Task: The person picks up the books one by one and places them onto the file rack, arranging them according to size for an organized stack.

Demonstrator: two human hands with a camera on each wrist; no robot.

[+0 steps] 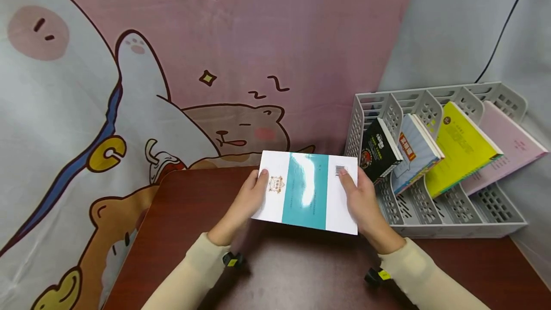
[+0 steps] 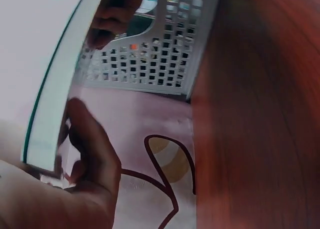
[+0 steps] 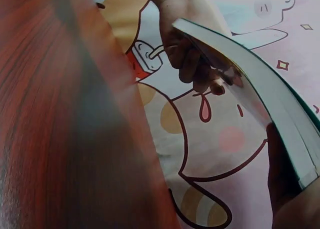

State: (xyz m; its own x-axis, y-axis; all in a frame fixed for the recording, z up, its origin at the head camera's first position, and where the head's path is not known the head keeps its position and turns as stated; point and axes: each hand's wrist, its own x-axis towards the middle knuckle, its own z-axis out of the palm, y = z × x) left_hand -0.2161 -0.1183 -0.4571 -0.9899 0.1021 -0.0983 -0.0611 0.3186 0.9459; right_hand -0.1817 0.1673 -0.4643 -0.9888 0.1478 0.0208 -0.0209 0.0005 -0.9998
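A white book with a teal band (image 1: 316, 190) is held up over the table, its barcode side toward the head camera. My left hand (image 1: 247, 197) grips its left edge, thumb on the cover and fingers beneath. On the right edge my right hand (image 1: 361, 200) holds it the same way, its thumb beside the barcode. Both wrist views show the pale page block edge-on, in the left wrist view (image 2: 60, 94) with curled fingers (image 2: 92, 144) under it. From the right wrist side the book (image 3: 260, 84) looks slightly bowed.
At the right stands a grey slotted rack (image 1: 460, 231) with a black book (image 1: 379, 149), light-blue books (image 1: 415, 152), a yellow book (image 1: 458, 147) and a pink book (image 1: 503, 145) leaning in its compartments. The brown table (image 1: 301, 271) meets a cartoon-printed cloth (image 1: 301, 61) behind.
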